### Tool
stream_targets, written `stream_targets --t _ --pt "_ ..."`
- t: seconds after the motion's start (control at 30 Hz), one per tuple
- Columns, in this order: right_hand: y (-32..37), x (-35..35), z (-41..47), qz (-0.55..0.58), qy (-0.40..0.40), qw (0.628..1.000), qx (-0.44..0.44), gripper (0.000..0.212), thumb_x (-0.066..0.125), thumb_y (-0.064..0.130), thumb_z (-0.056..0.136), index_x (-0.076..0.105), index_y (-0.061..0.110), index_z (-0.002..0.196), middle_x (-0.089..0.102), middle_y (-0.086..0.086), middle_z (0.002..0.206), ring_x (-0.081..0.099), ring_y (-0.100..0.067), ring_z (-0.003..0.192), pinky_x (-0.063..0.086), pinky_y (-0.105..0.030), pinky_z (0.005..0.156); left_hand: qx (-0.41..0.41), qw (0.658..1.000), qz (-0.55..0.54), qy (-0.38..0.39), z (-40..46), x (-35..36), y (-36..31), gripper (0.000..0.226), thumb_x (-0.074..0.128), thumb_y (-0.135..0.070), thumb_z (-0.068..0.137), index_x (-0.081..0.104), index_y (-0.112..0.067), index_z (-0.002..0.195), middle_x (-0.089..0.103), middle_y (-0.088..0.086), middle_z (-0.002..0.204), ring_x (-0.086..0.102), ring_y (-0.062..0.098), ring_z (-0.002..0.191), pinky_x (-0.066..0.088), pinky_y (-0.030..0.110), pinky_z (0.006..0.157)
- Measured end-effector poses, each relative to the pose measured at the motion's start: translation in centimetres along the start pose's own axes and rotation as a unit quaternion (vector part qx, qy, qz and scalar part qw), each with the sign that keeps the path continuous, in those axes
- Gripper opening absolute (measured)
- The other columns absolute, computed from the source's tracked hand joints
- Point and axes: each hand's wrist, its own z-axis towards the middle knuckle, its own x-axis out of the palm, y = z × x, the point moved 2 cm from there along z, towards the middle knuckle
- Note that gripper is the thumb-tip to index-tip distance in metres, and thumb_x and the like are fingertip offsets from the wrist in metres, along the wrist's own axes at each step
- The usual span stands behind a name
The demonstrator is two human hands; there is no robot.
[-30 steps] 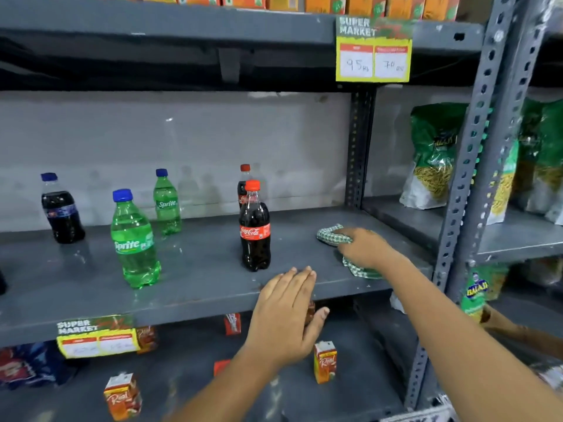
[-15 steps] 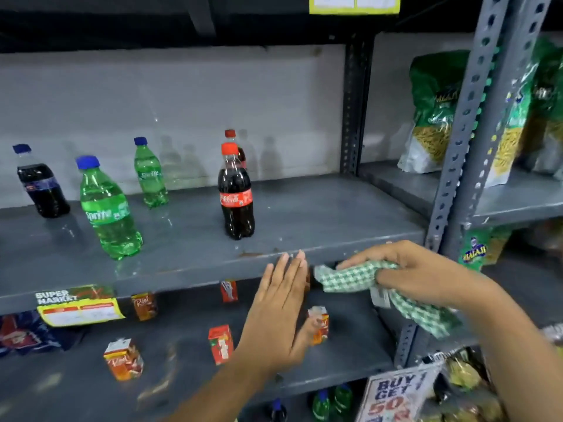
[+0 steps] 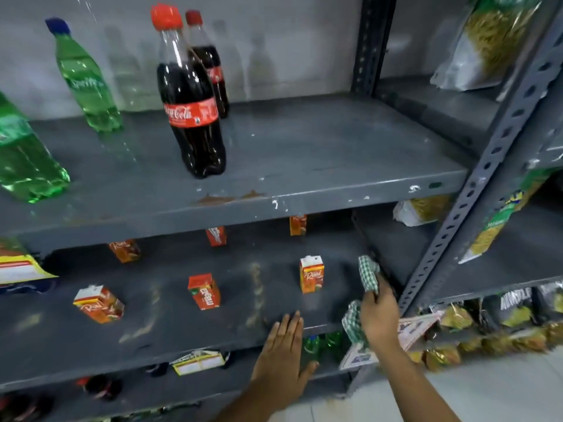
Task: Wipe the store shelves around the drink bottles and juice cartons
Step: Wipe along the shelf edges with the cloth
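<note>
My right hand (image 3: 379,318) grips a green-and-white checked cloth (image 3: 368,277) at the right end of the lower grey shelf (image 3: 182,324). My left hand (image 3: 283,357) lies flat and open on that shelf's front edge. Several small orange and red juice cartons stand on this shelf; the nearest carton (image 3: 311,274) is just left of the cloth. On the upper shelf (image 3: 304,159) stand two cola bottles, the front one (image 3: 190,95) with a red cap, and green Sprite bottles (image 3: 86,77) to the left.
A perforated grey upright (image 3: 487,166) runs diagonally just right of my right hand. Snack bags (image 3: 487,41) fill the neighbouring shelves on the right. Price tags (image 3: 21,269) hang from shelf edges. More bottles (image 3: 323,345) sit on the shelf below. Pale floor tiles show at bottom right.
My view and both hands have dropped from the bottle shelf to the carton shelf. My right hand carried the cloth down onto the lower shelf's right end; my left hand moved to its front edge.
</note>
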Motion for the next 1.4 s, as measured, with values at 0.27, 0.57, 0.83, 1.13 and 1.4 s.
stream_targets --t 0.27,0.57,0.83,1.13,1.4 --pt "-1.4 6.8 14.3 -0.183 0.08 0.978 -0.053 0.05 0.052 0.006 0.084 0.05 0.016 0.133 0.049 -0.025 0.137 0.048 -0.044 0.121 0.04 -0.049 0.103 0.007 0.998 -0.05 -0.022 0.2 0.5 0.2 0.088 0.029 -0.066 0.092 -0.015 -0.018 0.153 -0.022 -0.009 0.16 -0.023 0.011 0.145 -0.008 0.033 0.119" --pt "-3.3 8.0 12.3 -0.35 0.225 0.88 -0.229 0.07 0.046 0.012 0.072 0.044 0.046 0.134 0.029 -0.001 0.156 0.028 -0.031 0.141 0.024 -0.046 0.117 0.023 0.998 -0.055 -0.039 0.3 1.1 0.4 0.09 0.033 -0.064 0.093 -0.011 -0.017 0.154 -0.018 -0.006 0.162 -0.024 0.01 0.145 -0.009 0.037 0.12" --pt "-5.7 4.4 -0.3 -0.368 0.118 0.905 -0.178 0.063 0.054 0.01 0.085 0.036 0.027 0.143 0.026 -0.013 0.156 0.019 -0.038 0.143 0.013 -0.051 0.119 -0.012 0.998 -0.045 -0.049 -1.5 1.1 2.1 0.08 0.025 -0.059 0.099 -0.016 -0.016 0.153 -0.023 -0.004 0.161 -0.025 0.014 0.145 -0.006 0.04 0.12" --pt "-5.1 9.7 -8.2 -0.329 0.178 0.897 -0.236 0.066 0.059 0.007 0.081 0.04 0.027 0.141 0.032 -0.013 0.153 0.021 -0.041 0.142 0.009 -0.048 0.115 -0.15 0.981 -0.05 -0.108 -6.6 1.9 8.9 0.076 0.023 -0.054 0.101 -0.022 -0.016 0.15 -0.032 -0.005 0.156 -0.031 0.012 0.143 -0.013 0.032 0.118" --pt "-0.8 13.1 -9.6 -0.085 0.271 0.947 -0.149 0.039 0.042 0.021 0.098 0.043 0.039 0.133 0.061 -0.003 0.126 0.062 -0.02 0.101 0.051 -0.039 0.086 -0.135 0.98 -0.041 -0.14 -7.3 2.2 11.3 0.082 0.034 -0.056 0.098 -0.001 -0.01 0.154 -0.005 0.003 0.163 -0.01 0.017 0.148 -0.005 0.029 0.116"
